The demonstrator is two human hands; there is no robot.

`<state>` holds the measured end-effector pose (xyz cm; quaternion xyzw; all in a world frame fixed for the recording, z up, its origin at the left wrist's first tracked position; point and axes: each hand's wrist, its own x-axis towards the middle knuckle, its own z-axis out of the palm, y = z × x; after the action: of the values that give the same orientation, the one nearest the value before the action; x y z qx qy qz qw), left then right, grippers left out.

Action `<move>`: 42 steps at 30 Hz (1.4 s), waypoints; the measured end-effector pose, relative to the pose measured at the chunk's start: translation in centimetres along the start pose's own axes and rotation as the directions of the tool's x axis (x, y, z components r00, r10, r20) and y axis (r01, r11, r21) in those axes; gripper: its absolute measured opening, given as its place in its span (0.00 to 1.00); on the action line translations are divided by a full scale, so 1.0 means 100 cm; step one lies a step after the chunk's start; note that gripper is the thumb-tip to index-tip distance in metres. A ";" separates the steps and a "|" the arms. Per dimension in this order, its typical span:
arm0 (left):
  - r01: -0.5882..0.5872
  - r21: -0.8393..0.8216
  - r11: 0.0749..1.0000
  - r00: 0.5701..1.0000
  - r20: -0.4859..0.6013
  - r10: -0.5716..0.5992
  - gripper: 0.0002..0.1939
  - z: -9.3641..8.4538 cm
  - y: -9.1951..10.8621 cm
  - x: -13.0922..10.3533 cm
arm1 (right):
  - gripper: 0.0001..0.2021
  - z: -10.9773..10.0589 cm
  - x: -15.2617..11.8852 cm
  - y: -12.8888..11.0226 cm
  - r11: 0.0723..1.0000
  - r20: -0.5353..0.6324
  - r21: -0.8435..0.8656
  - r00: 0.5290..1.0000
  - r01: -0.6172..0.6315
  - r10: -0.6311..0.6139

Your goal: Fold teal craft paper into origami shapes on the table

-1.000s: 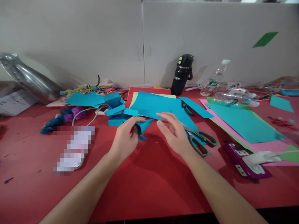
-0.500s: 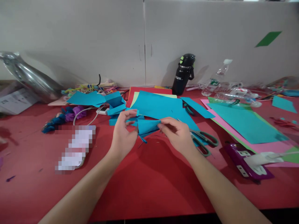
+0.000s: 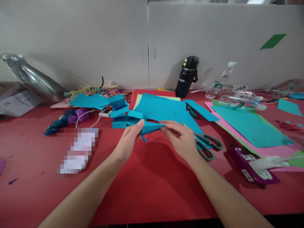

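Note:
Between my two hands a folded piece of blue paper (image 3: 152, 127) is held above the red table, narrowing to a point on the right. My left hand (image 3: 129, 139) is closed on its wider end, the thumb lying on top. At the pointed tip, my right hand (image 3: 179, 136) pinches the paper between thumb and fingers. A small blue strip hangs below the left end. Just behind are folded blue paper pieces (image 3: 119, 123) and a large blue sheet (image 3: 159, 107). Scissors (image 3: 209, 142) with grey-green handles lie right beside my right hand.
A blurred-out phone (image 3: 79, 150) lies on the left, near crepe flowers (image 3: 80, 116) and a white cable. A black bottle (image 3: 186, 77) and plastic bottles (image 3: 219, 84) stand at the back. Coloured sheets (image 3: 249, 126) and a purple power strip (image 3: 253, 164) are on the right.
My left hand has closed from spread fingers onto the paper's wide end, thumb on top. The paper now looks flatter and narrower. My right hand keeps its pinch at the tip.

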<state>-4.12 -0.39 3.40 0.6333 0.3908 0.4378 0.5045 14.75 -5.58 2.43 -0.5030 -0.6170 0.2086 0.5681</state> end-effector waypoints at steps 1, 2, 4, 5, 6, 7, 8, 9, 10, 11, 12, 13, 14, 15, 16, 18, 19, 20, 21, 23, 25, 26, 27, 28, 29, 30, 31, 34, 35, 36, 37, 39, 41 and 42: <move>0.004 0.007 1.000 1.000 0.015 -0.004 0.23 0.000 0.000 -0.001 | 0.08 0.000 0.000 0.000 1.000 0.016 0.006 1.000 0.008 -0.008; 0.010 0.017 1.000 0.999 0.033 -0.010 0.23 0.000 0.001 -0.002 | 0.09 0.000 -0.001 -0.001 1.000 0.028 0.014 0.999 0.018 -0.018; 0.027 0.045 0.999 0.998 0.058 -0.029 0.21 0.000 0.003 -0.004 | 0.10 0.000 -0.002 -0.001 0.999 0.046 0.033 0.998 0.040 -0.041; 0.036 0.062 0.997 0.998 0.057 -0.039 0.20 0.000 0.004 -0.006 | 0.11 0.000 -0.002 -0.001 0.998 0.056 0.043 0.997 0.049 -0.052; 0.043 0.074 0.996 0.998 0.046 -0.046 0.19 0.000 0.004 -0.007 | 0.11 0.001 -0.003 -0.002 0.997 0.069 0.051 0.996 0.055 -0.059; 0.047 0.078 0.996 0.998 0.028 -0.049 0.19 0.001 0.005 -0.007 | 0.12 0.001 -0.003 -0.002 0.997 0.081 0.056 0.995 0.057 -0.062; 0.047 0.073 0.996 0.999 0.009 -0.048 0.19 0.001 0.005 -0.008 | 0.12 0.002 -0.004 -0.003 0.997 0.093 0.059 0.994 0.055 -0.061; 0.046 0.061 0.997 0.999 -0.002 -0.046 0.20 0.001 0.005 -0.008 | 0.12 0.002 -0.005 -0.003 0.997 0.102 0.061 0.993 0.050 -0.056; 0.044 0.046 0.998 0.999 -0.008 -0.044 0.20 0.001 0.005 -0.008 | 0.13 0.003 -0.006 -0.004 0.997 0.110 0.066 0.993 0.040 -0.048; 0.043 0.035 0.998 0.999 -0.008 -0.043 0.21 0.002 0.005 -0.008 | 0.13 0.003 -0.006 -0.004 0.997 0.115 0.076 0.993 0.030 -0.039; 0.042 0.031 0.999 0.999 -0.004 -0.042 0.21 0.002 0.005 -0.008 | 0.13 0.003 -0.007 -0.005 0.996 0.118 0.090 0.993 0.019 -0.030; 0.041 0.035 0.999 0.999 0.004 -0.041 0.21 0.002 0.005 -0.009 | 0.13 0.004 -0.007 -0.005 0.994 0.118 0.109 0.993 0.008 -0.021; 0.041 0.043 0.998 0.999 0.013 -0.042 0.22 0.002 0.006 -0.009 | 0.12 0.004 -0.007 -0.006 0.992 0.117 0.126 0.993 -0.004 -0.011; 0.042 0.051 0.998 0.999 0.019 -0.043 0.22 0.002 0.007 -0.009 | 0.12 0.004 -0.007 -0.006 0.989 0.113 0.144 0.994 -0.017 0.001; 0.043 0.056 0.997 0.999 0.024 -0.045 0.22 0.002 0.007 -0.010 | 0.11 0.004 -0.007 -0.006 0.987 0.107 0.157 0.994 -0.028 0.011; 0.053 0.058 0.997 0.998 0.032 -0.055 0.22 0.003 0.008 -0.011 | 0.10 0.005 -0.006 -0.006 0.984 0.095 0.169 0.995 -0.050 0.035; 0.061 0.058 0.996 0.997 0.034 -0.063 0.22 0.003 0.008 -0.011 | 0.10 0.005 -0.006 -0.006 0.984 0.093 0.169 0.995 -0.060 0.045; 0.069 0.057 0.996 0.997 0.037 -0.071 0.22 0.003 0.008 -0.011 | 0.10 0.006 -0.006 -0.006 0.984 0.092 0.166 0.994 -0.066 0.052; 0.075 0.058 0.996 0.996 0.047 -0.078 0.22 0.004 0.008 -0.011 | 0.10 0.006 -0.007 -0.006 0.984 0.091 0.162 0.994 -0.072 0.058; 0.075 0.062 0.995 0.993 0.085 -0.080 0.20 0.004 0.008 -0.011 | 0.10 0.007 -0.007 -0.006 0.984 0.090 0.158 0.994 -0.084 0.070; 0.059 0.063 0.996 0.989 0.135 -0.067 0.18 0.004 0.008 -0.011 | 0.10 0.008 -0.009 -0.005 0.984 0.085 0.151 0.993 -0.100 0.088; 0.050 0.060 0.997 0.986 0.154 -0.059 0.16 0.004 0.008 -0.011 | 0.10 0.009 -0.009 -0.005 0.983 0.084 0.144 0.991 -0.111 0.099; 0.046 0.055 0.997 0.985 0.165 -0.054 0.15 0.004 0.008 -0.011 | 0.11 0.009 -0.009 -0.005 0.984 0.083 0.134 0.990 -0.120 0.110; 0.046 0.047 0.998 0.984 0.168 -0.053 0.14 0.005 0.008 -0.011 | 0.11 0.009 -0.010 -0.005 0.985 0.079 0.120 0.990 -0.127 0.118; 0.052 0.039 0.998 0.984 0.169 -0.057 0.12 0.005 0.008 -0.011 | 0.11 0.009 -0.010 -0.005 0.986 0.075 0.104 0.990 -0.130 0.122; 0.062 0.031 0.998 0.983 0.169 -0.066 0.12 0.005 0.007 -0.011 | 0.10 0.009 -0.010 -0.006 0.988 0.071 0.087 0.990 -0.127 0.121; 0.075 0.023 0.997 0.983 0.166 -0.078 0.12 0.005 0.006 -0.010 | 0.10 0.010 -0.010 -0.007 0.991 0.065 0.068 0.991 -0.118 0.114; 0.118 -0.019 0.993 0.984 0.139 -0.114 0.11 0.007 0.004 -0.010 | 0.10 0.010 -0.009 -0.009 0.997 0.057 0.012 0.996 -0.075 0.074; 0.136 -0.043 0.990 0.983 0.128 -0.129 0.11 0.007 0.003 -0.010 | 0.10 0.010 -0.009 -0.010 0.999 0.054 -0.006 0.997 -0.054 0.054; 0.154 -0.070 0.986 0.982 0.118 -0.146 0.11 0.008 0.002 -0.010 | 0.09 0.010 -0.009 -0.010 0.999 0.051 -0.024 0.998 -0.031 0.032; 0.172 -0.100 0.980 0.981 0.110 -0.161 0.10 0.008 0.001 -0.010 | 0.09 0.010 -0.010 -0.010 0.999 0.049 -0.040 0.999 -0.007 0.009; 0.200 -0.154 0.968 0.977 0.103 -0.185 0.10 0.009 0.001 -0.010 | 0.09 0.010 -0.010 -0.010 0.998 0.045 -0.059 0.998 0.036 -0.033; 0.210 -0.179 0.961 0.976 0.099 -0.194 0.10 0.009 0.001 -0.010 | 0.09 0.009 -0.010 -0.010 0.996 0.046 -0.062 0.997 0.060 -0.057; 0.212 -0.180 0.960 0.975 0.098 -0.197 0.10 0.008 0.001 -0.010 | 0.09 0.009 -0.009 -0.010 0.996 0.046 -0.060 0.997 0.067 -0.065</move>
<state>-3.64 -1.56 3.30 0.5554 0.3908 0.3930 0.6200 13.39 -6.51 2.54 -0.4948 -0.6518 0.1816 0.5454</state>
